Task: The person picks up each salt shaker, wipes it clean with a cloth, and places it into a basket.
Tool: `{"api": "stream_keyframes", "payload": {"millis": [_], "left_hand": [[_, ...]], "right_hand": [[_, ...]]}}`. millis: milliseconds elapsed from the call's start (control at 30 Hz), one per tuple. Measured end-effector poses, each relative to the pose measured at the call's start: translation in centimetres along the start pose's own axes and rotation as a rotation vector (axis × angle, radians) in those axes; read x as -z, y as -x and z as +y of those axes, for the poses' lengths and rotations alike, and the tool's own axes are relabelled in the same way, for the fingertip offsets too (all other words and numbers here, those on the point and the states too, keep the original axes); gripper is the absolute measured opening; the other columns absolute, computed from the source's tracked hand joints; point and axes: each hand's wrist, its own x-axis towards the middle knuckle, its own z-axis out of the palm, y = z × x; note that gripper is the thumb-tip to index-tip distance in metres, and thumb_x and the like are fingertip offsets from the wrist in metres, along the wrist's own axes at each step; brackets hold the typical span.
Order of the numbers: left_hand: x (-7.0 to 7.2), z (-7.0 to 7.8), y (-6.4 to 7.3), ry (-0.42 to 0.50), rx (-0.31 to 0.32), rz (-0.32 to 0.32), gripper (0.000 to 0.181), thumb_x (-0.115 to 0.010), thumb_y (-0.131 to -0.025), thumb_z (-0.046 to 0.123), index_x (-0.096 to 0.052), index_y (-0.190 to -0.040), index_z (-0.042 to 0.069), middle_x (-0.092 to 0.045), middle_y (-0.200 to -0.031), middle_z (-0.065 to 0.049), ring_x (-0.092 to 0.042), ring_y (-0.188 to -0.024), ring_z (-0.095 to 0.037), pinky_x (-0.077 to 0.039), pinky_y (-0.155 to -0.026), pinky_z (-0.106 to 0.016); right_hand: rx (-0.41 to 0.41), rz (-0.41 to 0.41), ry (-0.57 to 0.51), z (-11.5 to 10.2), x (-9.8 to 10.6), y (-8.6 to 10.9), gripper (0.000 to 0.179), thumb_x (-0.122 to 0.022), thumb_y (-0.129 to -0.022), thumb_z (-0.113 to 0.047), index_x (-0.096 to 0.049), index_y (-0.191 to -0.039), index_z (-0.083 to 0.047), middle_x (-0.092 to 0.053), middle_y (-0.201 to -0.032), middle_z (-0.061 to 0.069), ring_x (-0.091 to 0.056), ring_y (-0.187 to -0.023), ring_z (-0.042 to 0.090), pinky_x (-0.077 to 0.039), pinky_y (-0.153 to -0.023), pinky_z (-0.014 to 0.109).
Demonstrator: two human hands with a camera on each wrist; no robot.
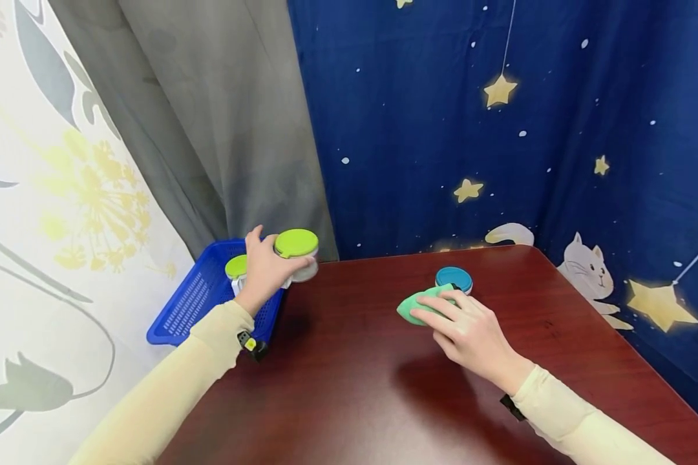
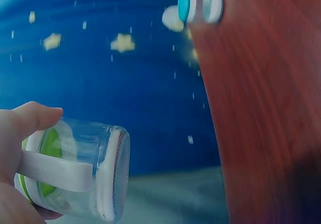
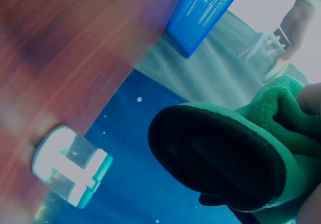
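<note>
My left hand (image 1: 265,268) grips a clear jar (image 1: 296,244) with a lime-green lid, held up beside the blue basket. In the left wrist view, the white handle of this jar (image 2: 65,171) shows, and its glass looks see-through. A green fuzzy cloth piece (image 1: 417,305) is pinched between the fingers and thumb of my right hand (image 1: 471,332), above the table. The right wrist view shows a black oval face on this cloth piece (image 3: 215,156). Just beyond it, a jar with a teal-blue lid (image 1: 454,278) stands on the table, partly covered by the cloth and hand.
The blue perforated basket (image 1: 192,300) is at the left, with another green-lidded jar (image 1: 236,266) in it, partly behind my left hand. The dark red wooden table (image 1: 337,361) ends at grey (image 1: 227,116) and star-patterned blue curtains (image 1: 419,129).
</note>
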Motion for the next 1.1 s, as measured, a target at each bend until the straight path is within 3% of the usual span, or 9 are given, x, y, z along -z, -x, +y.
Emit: {"api": "stream_keyframes", "payload": {"millis": [100, 233, 367, 467, 567, 833, 1100], "left_hand": [[0.7, -1.8, -1.3, -0.002, 0.061, 0.001, 0.095, -0.085, -0.071, 0.058, -0.053, -0.134, -0.006, -0.021, -0.158, -0.019, -0.025, -0.141, -0.038, -0.034, -0.108, -0.057], [1.2, -4.6, -2.9, -0.03, 0.131, 0.036, 0.089, -0.084, -0.073, 0.057, -0.056, -0.126, -0.009, -0.04, -0.136, -0.024, -0.04, -0.122, -0.037, -0.042, -0.097, -0.051], [1.2, -7.4, -3.9, 0.004, 0.256, 0.042, 0.083, -0.084, -0.073, 0.058, -0.059, -0.118, -0.006, -0.049, -0.119, -0.021, -0.048, -0.106, -0.033, -0.045, -0.086, -0.043], [1.0, -9.2, -4.1, 0.011, 0.345, 0.027, 0.082, -0.084, -0.073, 0.058, -0.058, -0.12, -0.004, -0.055, -0.117, -0.02, -0.052, -0.103, -0.033, -0.046, -0.086, -0.044], [0.8, -10.5, -4.2, -0.026, 0.382, 0.013, 0.087, -0.084, -0.072, 0.057, -0.056, -0.125, -0.005, -0.058, -0.119, -0.022, -0.053, -0.106, -0.035, -0.045, -0.091, -0.048], [-0.2, -12.2, -4.2, -0.067, 0.434, -0.027, 0.08, -0.088, -0.071, 0.047, -0.057, -0.12, -0.008, -0.06, -0.117, -0.025, -0.054, -0.105, -0.038, -0.046, -0.095, -0.051], [-1.2, -13.4, -4.0, -0.044, 0.504, -0.114, 0.054, -0.089, -0.072, 0.032, -0.061, -0.102, -0.003, -0.06, -0.091, -0.014, -0.058, -0.082, -0.027, -0.049, -0.071, -0.034]], "right_hand": [[-0.01, -0.008, 0.004, 0.1, 0.2, 0.5, 0.04, -0.053, -0.089, -0.013, -0.074, -0.123, -0.02, -0.068, -0.126, 0.002, -0.064, -0.105, 0.031, -0.055, -0.08, 0.046], [-0.022, -0.03, 0.002, 0.2, 0.4, 1.0, 0.042, -0.056, -0.087, -0.012, -0.073, -0.124, -0.02, -0.067, -0.127, 0.002, -0.062, -0.107, 0.029, -0.055, -0.076, 0.045], [-0.035, -0.049, 0.004, 0.3, 0.5, 1.4, 0.042, -0.057, -0.087, -0.012, -0.073, -0.124, -0.021, -0.067, -0.128, 0.002, -0.062, -0.107, 0.029, -0.056, -0.074, 0.045], [-0.038, -0.06, 0.009, 0.3, 0.5, 1.7, 0.041, -0.054, -0.089, -0.014, -0.072, -0.125, -0.021, -0.067, -0.128, 0.002, -0.062, -0.106, 0.029, -0.056, -0.073, 0.045], [-0.037, -0.065, 0.011, 0.4, 0.6, 1.8, 0.041, -0.054, -0.089, -0.014, -0.072, -0.125, -0.021, -0.067, -0.129, 0.002, -0.062, -0.105, 0.029, -0.056, -0.072, 0.045], [-0.046, -0.075, 0.011, 0.6, 0.6, 1.8, 0.044, -0.06, -0.083, -0.01, -0.072, -0.125, -0.021, -0.066, -0.129, 0.002, -0.061, -0.107, 0.029, -0.055, -0.074, 0.045], [-0.061, -0.105, 0.008, 0.5, 0.9, 2.4, 0.043, -0.061, -0.085, -0.013, -0.072, -0.125, -0.021, -0.066, -0.129, 0.002, -0.061, -0.107, 0.029, -0.055, -0.076, 0.046]]}}
